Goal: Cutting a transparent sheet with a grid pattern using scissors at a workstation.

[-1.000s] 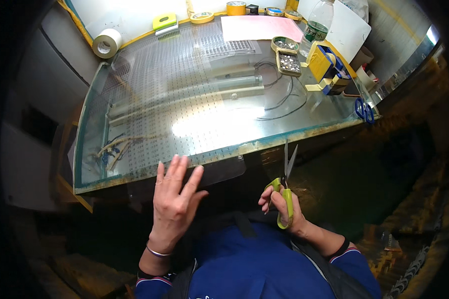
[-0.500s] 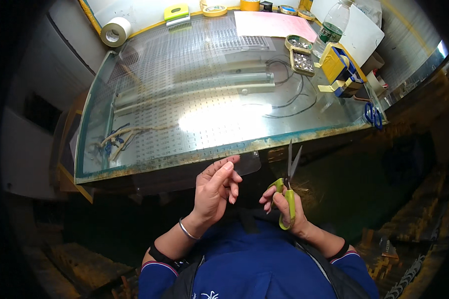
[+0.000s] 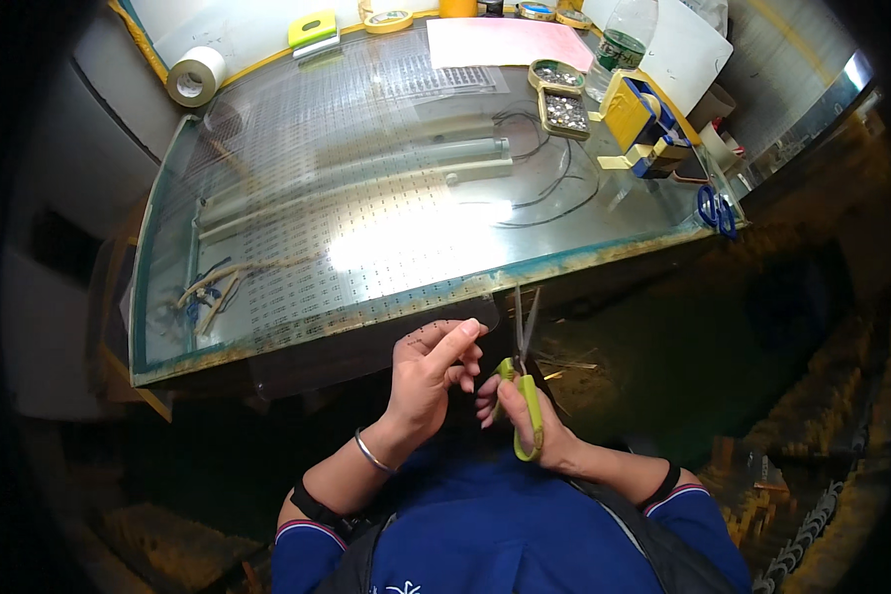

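Note:
My left hand [image 3: 426, 371] pinches the near right corner of a clear plastic film [image 3: 297, 267] between thumb and fingers. Rows of small dark marks cover this film, which lies over the glass tabletop and hangs past its front edge. In my right hand [image 3: 552, 436] is a pair of scissors [image 3: 528, 411] with yellow-green handles. Their blades point away from me, spread a little apart, just right of the film's corner. No contact between blades and film can be made out.
The glass-topped light table [image 3: 564, 247] has a tube lamp [image 3: 366, 173] beneath. Blue scissors [image 3: 716, 211] lie at its right corner, near a tape dispenser [image 3: 643, 114]. Farther back are tins of small metal pieces [image 3: 564, 111], a bottle [image 3: 624, 45], pink paper [image 3: 510, 43] and a tape roll [image 3: 196, 77].
My right hand has brought the scissors left, closer to the film's corner, and the blades have narrowed. My left thumb now reaches farther along that corner. The whole view has shifted slightly.

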A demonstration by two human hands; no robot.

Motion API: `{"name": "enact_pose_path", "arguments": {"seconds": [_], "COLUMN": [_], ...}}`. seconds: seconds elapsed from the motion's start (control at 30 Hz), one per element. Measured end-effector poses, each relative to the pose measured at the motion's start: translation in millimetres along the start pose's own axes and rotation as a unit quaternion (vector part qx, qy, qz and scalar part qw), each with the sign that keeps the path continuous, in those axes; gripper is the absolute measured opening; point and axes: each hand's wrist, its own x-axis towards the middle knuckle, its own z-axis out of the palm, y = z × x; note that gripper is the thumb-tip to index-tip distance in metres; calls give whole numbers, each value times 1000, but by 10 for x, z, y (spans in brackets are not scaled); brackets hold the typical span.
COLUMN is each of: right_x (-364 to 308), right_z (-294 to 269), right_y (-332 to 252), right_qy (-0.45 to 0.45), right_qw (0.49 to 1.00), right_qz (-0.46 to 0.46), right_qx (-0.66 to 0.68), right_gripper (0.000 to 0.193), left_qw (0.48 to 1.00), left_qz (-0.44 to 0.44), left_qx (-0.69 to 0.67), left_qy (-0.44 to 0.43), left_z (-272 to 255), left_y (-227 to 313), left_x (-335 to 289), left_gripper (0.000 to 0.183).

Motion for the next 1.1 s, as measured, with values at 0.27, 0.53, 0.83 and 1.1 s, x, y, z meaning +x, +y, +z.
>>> {"name": "enact_pose_path", "arguments": {"seconds": [0.27,0.53,0.83,1.1], "right_x": [76,77,24,-52], "right_z": [85,95,56,-116], "right_y": [-112,-135,-139,-44], "right_qy": [-24,-15,-4,32], "right_qw": [998,998,994,998], "right_qz": [-51,-57,-32,-54], "right_qx": [-12,-29,-102,12], "right_gripper": [38,37,45,36], "left_qw": [999,999,997,992], "left_qz": [-14,-6,20,-40], "left_qx": [22,28,60,59], "left_qy": [-20,-27,-34,-103], "left_z": [155,163,106,-53], "left_y": [3,-2,5,-4], "left_x": [-16,-35,-14,-112], "left_gripper": [21,22,20,20]}}
